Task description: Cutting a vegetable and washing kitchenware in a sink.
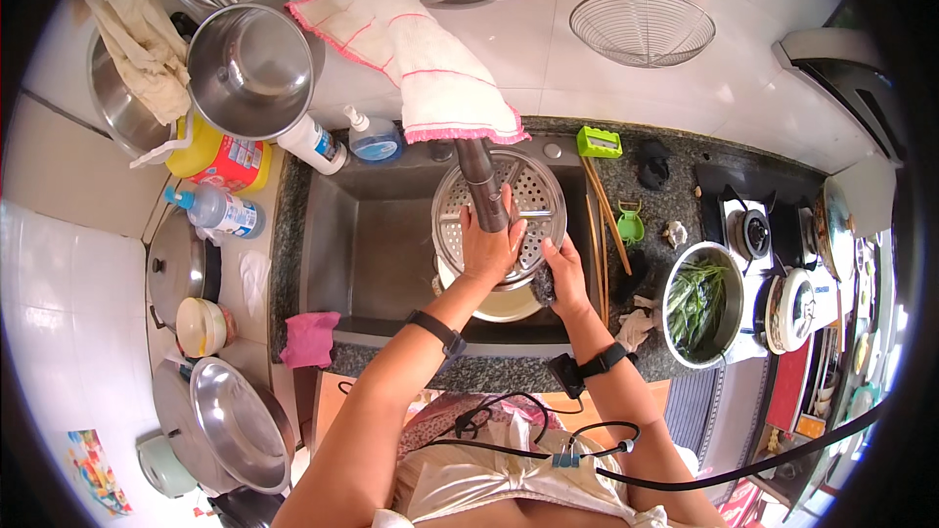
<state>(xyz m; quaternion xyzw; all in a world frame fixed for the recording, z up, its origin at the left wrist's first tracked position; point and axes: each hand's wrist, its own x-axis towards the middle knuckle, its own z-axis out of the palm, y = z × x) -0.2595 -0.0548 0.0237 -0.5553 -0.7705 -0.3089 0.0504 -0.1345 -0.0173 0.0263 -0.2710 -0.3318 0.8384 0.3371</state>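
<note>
A round perforated metal steamer tray (455, 191) is over the right half of the dark kitchen sink (378, 257), below the faucet (484, 187). My left hand (489, 246) lies inside the tray with its fingers spread, under the faucet's end. With my right hand (566, 271) I hold the tray's right rim and a dark scouring pad (542, 286) beside it. Part of a pale bowl (513, 306) shows beneath the tray. A white cloth with pink edging (455, 81) hangs over the faucet. Whether water is running cannot be told.
Right of the sink lie wooden chopsticks (609, 216), a green peeler (629, 225) and a metal pot of leafy greens (697, 301); a gas stove (754, 231) is beyond. A soap pump bottle (374, 138) stands behind the sink. A pink cloth (309, 339) lies at its front left corner.
</note>
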